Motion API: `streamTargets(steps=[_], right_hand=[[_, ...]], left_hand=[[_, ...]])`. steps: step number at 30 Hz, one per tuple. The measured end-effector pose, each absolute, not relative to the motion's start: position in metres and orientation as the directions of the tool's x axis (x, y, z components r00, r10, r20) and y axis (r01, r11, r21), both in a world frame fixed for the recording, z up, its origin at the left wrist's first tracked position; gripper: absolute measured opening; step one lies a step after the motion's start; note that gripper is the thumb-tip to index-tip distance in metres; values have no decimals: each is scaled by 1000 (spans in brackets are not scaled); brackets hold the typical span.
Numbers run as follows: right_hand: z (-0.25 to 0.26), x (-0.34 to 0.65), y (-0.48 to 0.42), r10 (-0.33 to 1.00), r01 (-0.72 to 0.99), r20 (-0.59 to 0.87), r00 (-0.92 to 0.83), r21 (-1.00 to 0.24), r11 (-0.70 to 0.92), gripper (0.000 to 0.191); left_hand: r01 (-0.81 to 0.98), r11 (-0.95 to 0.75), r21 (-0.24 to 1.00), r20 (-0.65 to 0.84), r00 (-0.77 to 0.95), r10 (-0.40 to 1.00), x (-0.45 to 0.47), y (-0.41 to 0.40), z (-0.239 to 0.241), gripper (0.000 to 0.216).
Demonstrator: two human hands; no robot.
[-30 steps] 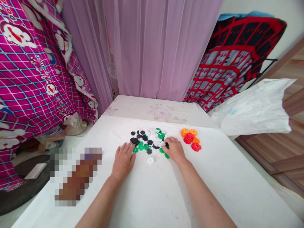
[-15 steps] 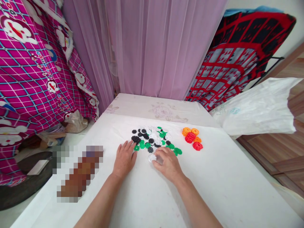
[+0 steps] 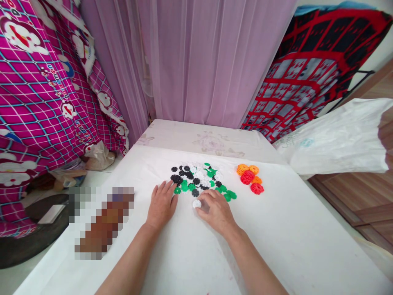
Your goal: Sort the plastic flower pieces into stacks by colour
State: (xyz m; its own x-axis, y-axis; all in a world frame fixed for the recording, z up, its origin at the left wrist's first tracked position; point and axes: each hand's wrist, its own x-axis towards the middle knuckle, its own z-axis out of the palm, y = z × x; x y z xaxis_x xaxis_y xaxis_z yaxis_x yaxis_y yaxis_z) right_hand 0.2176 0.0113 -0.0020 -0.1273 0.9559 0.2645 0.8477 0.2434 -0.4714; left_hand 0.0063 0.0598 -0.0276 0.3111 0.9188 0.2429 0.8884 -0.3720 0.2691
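Observation:
Between the thumb and fingers of my right hand (image 3: 216, 209) is a white toothed plastic disc (image 3: 197, 203), held low over the white tabletop. My left hand (image 3: 162, 203) lies flat with its fingers spread, its fingertips at the near left edge of a loose pile. Black discs (image 3: 176, 179), green discs (image 3: 184, 186) and white discs (image 3: 199, 169) are mixed in that pile. Right of it sits a separate group of orange discs (image 3: 242, 169) and red discs (image 3: 247, 177), partly overlapping.
A white cloth (image 3: 276, 246) covers the table, with a flower-patterned strip (image 3: 211, 143) at its far end. A white plastic bag (image 3: 334, 139) hangs by the right edge. On the left side lies a pixelated brown patch (image 3: 104, 223); its content is hidden.
The white disc in my right hand has turned slightly and now shows a rounder face. My left hand stays in place. The whole view has shifted a little.

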Motion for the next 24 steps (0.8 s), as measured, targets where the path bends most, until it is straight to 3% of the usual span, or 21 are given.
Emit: streamTargets(steps=[4,12,17,24], right_hand=[[-5,230,15,958,853,270,-94,-475,217,10],[-9,244,45,948,929,316,42,-361,79,27],[-9,234,62,970,956,229,79,-292,-9,26],[-16,239,63,970,930,211,118,-366,-34,16]], left_hand=[[888,-367,279,231,309,923,7,60,-27,43],[884,-375,279,257,308,916,6,61,-30,42],[888,-371,272,255,305,917,6,60,-31,42],[885,-379,272,284,302,910,6,61,-34,42]])
